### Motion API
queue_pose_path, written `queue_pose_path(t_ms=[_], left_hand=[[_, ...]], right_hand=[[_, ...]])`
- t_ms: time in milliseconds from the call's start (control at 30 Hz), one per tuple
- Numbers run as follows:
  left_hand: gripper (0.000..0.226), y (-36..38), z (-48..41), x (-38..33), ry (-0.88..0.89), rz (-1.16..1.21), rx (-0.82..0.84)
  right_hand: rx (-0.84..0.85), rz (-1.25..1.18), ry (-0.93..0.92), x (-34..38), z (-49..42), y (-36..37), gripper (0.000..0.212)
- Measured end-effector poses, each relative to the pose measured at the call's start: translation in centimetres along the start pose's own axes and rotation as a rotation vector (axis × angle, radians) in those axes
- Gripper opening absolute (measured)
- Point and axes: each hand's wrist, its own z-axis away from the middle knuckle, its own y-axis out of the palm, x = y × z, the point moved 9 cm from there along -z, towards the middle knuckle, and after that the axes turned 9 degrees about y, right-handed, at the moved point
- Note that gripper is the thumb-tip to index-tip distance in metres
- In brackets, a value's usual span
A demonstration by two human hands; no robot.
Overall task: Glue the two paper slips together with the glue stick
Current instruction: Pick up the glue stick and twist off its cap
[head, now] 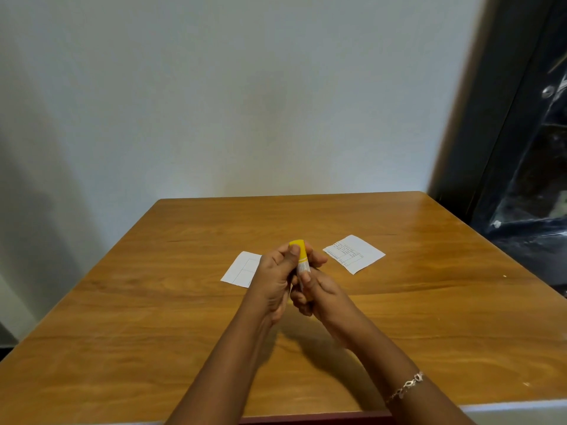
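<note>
Head view: both hands meet over the wooden table [429, 302], the left hand [276, 280] clasping the glue stick [300, 256] at its yellow cap, the right hand [319, 291] gripping its white body. One paper slip [241, 269] lies at nine o'clock, another slip [354, 254] at two o'clock, well apart.

On the table [399, 317] my two hands meet at its middle, left hand [276, 280] wrapped around the top of the glue stick [300, 256], right hand [319, 292] around its bottom, stick upright. One slip [241, 269] lies at nine o'clock, partly behind my left hand; the other slip [354, 254] lies at two o'clock, apart. The wall [245, 87] stands at twelve.
</note>
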Motion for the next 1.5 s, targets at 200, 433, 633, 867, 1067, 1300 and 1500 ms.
queue_pose_path(t_ms=[200, 433, 633, 867, 1067, 1300, 1500], left_hand=[[0.027, 0.1, 0.5, -0.5, 0.119, -0.232, -0.129], [0.032, 0.8, 0.1, -0.9, -0.034, -0.103, 0.121], [0.057, 1.7, 0.8, -0.9, -0.152, 0.122, 0.37], [0.03, 2.1, 0.6, -1.3, -0.135, 0.225, 0.292], [0.027, 0.9, 0.3, -1.4, -0.093, -0.025, 0.066], [0.031, -0.4, 0.5, -2.1, 0.012, -0.23, -0.18], [0.032, -0.6, 0.9, -2.3, 0.108, -0.354, -0.278]], right_hand=[[-0.343, 0.46, -0.177, 1.1, 0.9, -0.7, 0.019], [0.006, -0.138, -0.014, 0.0, 0.6, 0.4, 0.023], [0.502, -0.534, 0.231, -0.6, 1.8, 4.4, 0.033], [0.547, -0.646, 0.242, -0.5, 1.8, 4.9, 0.035], [0.277, -0.462, 0.166, -0.3, 1.1, 2.7, 0.045], [-0.116, 0.055, -0.015, 0.8, 0.7, 0.9, 0.028], [-0.368, 0.436, -0.174, 1.2, 1.0, 0.1, 0.024]])
